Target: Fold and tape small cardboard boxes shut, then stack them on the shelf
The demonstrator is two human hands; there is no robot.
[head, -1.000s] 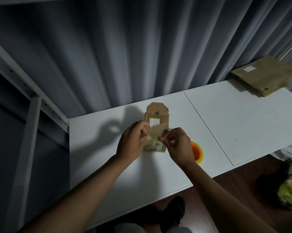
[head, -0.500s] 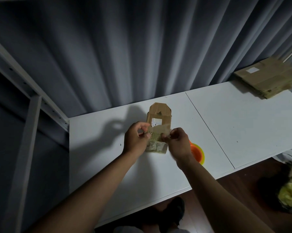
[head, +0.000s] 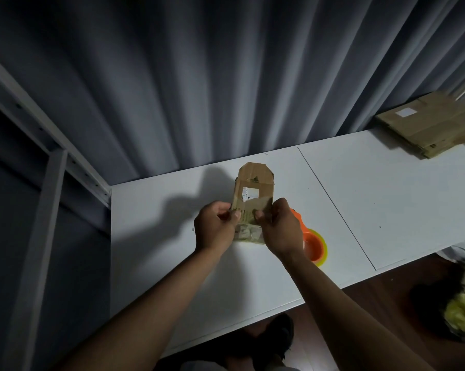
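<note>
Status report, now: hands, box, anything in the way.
Left hand and right hand both pinching the small cardboard box, far flap open. Tape roll beside right hand. Flat cardboard stack far right, clear.

open: bare white table [head: 156,263] left of both hands, and right panel past the seam | blocked: tape roll [head: 315,246] just right of right hand [head: 279,231] | far right: flat cardboard stack [head: 429,127] | back: curtain [head: 226,76] | left: shelf frame [head: 49,162]
</note>
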